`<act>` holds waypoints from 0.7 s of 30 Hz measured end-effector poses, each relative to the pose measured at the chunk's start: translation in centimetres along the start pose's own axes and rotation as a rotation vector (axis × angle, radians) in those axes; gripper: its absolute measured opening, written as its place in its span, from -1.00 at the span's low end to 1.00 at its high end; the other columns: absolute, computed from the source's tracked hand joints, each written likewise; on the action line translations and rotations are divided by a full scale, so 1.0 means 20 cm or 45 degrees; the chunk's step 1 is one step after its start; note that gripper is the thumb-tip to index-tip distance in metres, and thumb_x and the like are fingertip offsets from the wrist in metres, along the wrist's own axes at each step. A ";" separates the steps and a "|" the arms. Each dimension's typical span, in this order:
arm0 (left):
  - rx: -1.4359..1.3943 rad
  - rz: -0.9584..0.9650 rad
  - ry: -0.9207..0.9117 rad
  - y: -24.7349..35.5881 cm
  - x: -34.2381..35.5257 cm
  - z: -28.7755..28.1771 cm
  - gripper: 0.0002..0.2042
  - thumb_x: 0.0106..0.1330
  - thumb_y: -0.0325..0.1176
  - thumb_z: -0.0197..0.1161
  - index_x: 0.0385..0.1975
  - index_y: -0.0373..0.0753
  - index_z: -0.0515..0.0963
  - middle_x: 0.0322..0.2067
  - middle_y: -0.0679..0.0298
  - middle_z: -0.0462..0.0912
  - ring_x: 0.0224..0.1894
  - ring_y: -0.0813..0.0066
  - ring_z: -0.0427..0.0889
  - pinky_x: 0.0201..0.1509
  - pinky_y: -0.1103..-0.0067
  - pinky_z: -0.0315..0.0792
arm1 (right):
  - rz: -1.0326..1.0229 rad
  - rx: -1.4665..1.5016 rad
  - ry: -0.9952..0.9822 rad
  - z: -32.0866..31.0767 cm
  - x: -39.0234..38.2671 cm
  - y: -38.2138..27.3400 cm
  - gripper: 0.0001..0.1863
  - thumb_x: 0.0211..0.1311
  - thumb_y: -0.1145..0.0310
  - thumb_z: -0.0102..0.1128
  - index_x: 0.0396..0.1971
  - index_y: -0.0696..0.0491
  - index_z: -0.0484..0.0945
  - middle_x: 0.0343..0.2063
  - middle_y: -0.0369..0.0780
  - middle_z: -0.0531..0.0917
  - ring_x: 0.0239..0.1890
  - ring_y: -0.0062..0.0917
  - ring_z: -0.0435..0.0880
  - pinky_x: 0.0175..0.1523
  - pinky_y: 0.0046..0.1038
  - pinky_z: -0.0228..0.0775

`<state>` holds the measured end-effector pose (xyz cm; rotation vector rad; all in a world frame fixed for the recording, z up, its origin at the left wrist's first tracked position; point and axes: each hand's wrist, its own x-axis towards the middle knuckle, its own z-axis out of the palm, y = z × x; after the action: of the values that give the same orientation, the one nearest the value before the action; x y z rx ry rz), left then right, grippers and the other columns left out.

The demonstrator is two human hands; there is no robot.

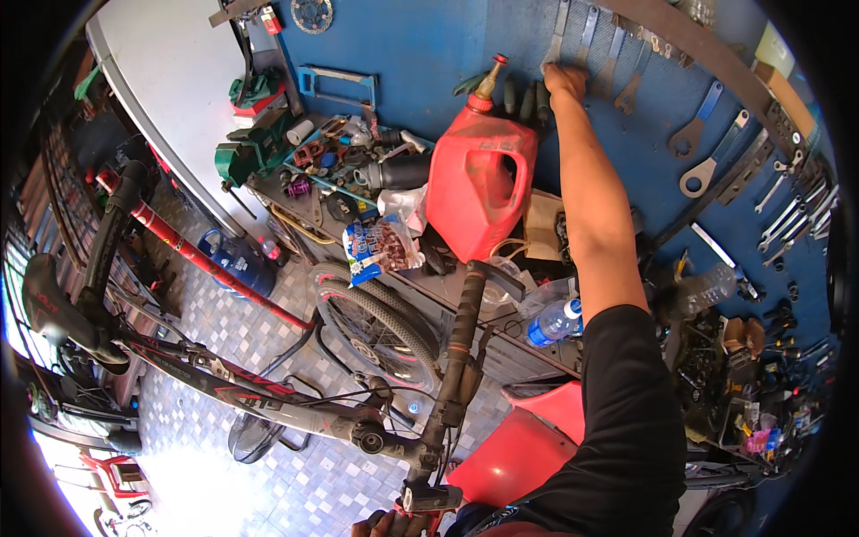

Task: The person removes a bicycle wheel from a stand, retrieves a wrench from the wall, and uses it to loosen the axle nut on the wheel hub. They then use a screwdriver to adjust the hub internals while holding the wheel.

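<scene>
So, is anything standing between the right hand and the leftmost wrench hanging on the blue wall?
Nothing visible: the right hand is at the lower end of that wrench. The red jerrycan stands below and left of the hand, not in between.

Legible print marks a blue-and-white bag [365, 256] toward ten o'clock, a bicycle frame [255, 399] at eight, its black saddle [55, 302] at nine.

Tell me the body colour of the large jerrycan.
The jerrycan is red, seen in the head view.
</scene>
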<state>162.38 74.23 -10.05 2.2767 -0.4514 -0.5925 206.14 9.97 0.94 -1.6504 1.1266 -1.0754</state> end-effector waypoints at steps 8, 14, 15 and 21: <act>-0.013 -0.025 0.011 0.01 0.03 0.01 -0.51 0.41 -0.29 0.29 0.35 -0.07 0.46 0.28 0.10 0.50 0.21 -0.03 0.51 0.12 0.28 0.60 | -0.169 -0.230 0.018 0.02 -0.11 -0.06 -0.24 0.14 0.18 0.47 0.29 0.08 0.32 0.21 0.05 0.54 0.29 -0.13 0.55 0.35 -0.17 0.43; -0.022 -0.043 0.007 0.00 0.09 0.01 -0.50 0.41 -0.28 0.29 0.35 -0.05 0.45 0.29 0.11 0.50 0.22 -0.02 0.50 0.12 0.28 0.61 | -1.409 -1.226 0.153 -0.04 -0.04 -0.04 -0.54 0.31 0.37 0.19 0.21 -0.27 0.58 0.10 -0.23 0.52 0.24 -0.36 0.48 0.29 -0.23 0.35; -0.018 -0.050 0.007 0.00 0.09 0.01 -0.50 0.41 -0.28 0.29 0.35 -0.05 0.45 0.29 0.12 0.50 0.22 -0.02 0.50 0.12 0.28 0.61 | -1.528 -1.374 0.098 -0.06 -0.02 -0.08 -0.56 0.36 0.38 0.13 0.21 -0.27 0.60 0.10 -0.25 0.53 0.24 -0.39 0.47 0.29 -0.28 0.32; -0.035 -0.099 0.007 0.02 0.11 0.00 -0.50 0.41 -0.28 0.28 0.36 -0.03 0.45 0.30 0.13 0.49 0.23 -0.02 0.50 0.12 0.29 0.61 | -1.728 -1.947 0.036 -0.12 0.05 -0.27 -0.58 0.38 0.34 0.13 0.19 -0.29 0.65 0.27 -0.36 0.43 0.41 -0.44 0.27 0.53 -0.26 0.06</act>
<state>164.23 72.94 -10.45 2.2774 -0.3511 -0.6274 205.28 9.80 7.00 -3.9339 0.6397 -0.8382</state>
